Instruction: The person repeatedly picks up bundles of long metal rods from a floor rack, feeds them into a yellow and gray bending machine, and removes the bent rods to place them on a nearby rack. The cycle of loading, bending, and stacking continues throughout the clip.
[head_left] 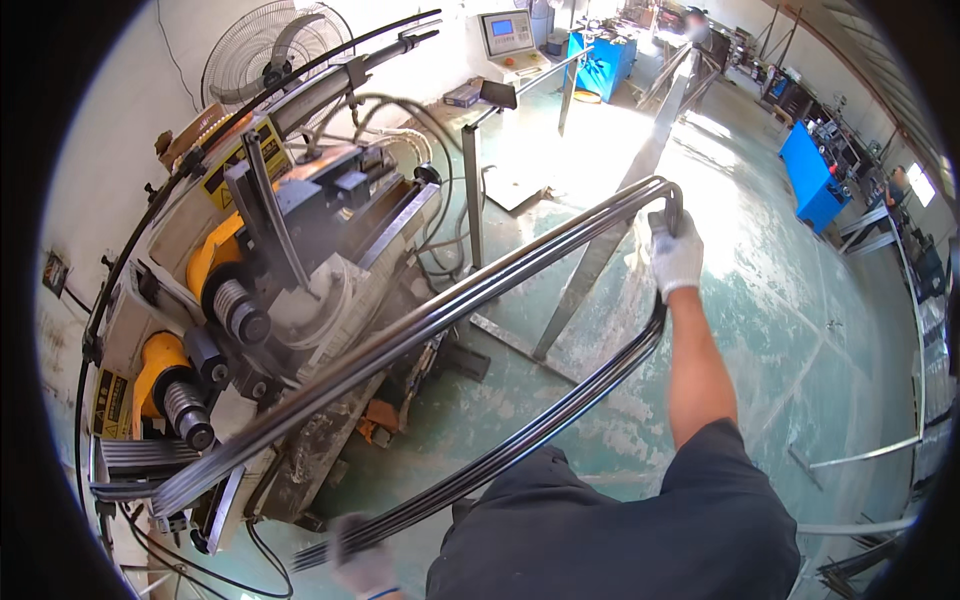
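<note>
A bundle of several dark metal bars (480, 282), bent into a long U, stretches across the view in front of me. My right hand (676, 252), in a pale work glove, is closed round the bundle at its bent end. One leg runs down left to the machine (325, 330), where its far end lies by more bars. The other leg comes back toward my lap. Near that leg's free end is my left hand (362, 562), gloved and blurred, with its fingers wrapped round the bars.
Two yellow-mounted rollers (238, 308) stick out of the machine on my left. A fan (278, 50) and a control panel (507, 36) stand behind it. A long metal beam (590, 285) on a floor stand runs away ahead. Blue workbenches (812, 180) and other people are farther off.
</note>
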